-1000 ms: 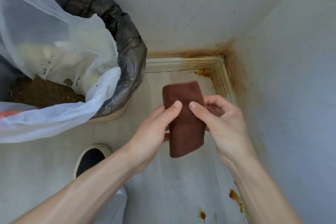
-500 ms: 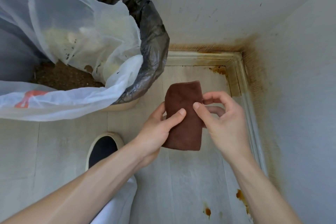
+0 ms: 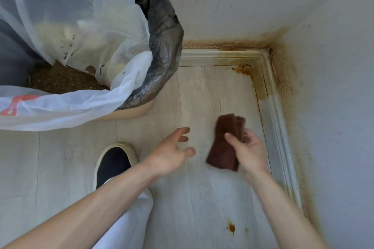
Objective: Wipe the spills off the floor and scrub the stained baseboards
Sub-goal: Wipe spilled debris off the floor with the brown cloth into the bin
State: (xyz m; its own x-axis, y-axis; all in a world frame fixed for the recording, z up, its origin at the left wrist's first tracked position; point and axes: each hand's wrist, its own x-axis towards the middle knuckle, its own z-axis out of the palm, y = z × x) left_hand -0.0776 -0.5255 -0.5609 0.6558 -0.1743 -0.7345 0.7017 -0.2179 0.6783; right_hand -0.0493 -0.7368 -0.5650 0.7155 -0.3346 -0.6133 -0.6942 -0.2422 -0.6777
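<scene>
Item: brown cloth (image 3: 224,143), folded, now in one hand only, above the floor (image 3: 212,198) near the stained corner.

Right hand (image 3: 248,150) grips the cloth, thumb across its front, fingers curled behind. Left hand (image 3: 172,151), which pinched the cloth half a second ago, has let go and hangs beside it, fingers spread and loosely bent, holding nothing. Baseboard (image 3: 222,56) carries orange-brown staining at the corner; a spill spot (image 3: 231,228) lies on the floor nearer the person. Lined bin (image 3: 162,36) stands left; a dark shoe (image 3: 114,162) beneath.
</scene>
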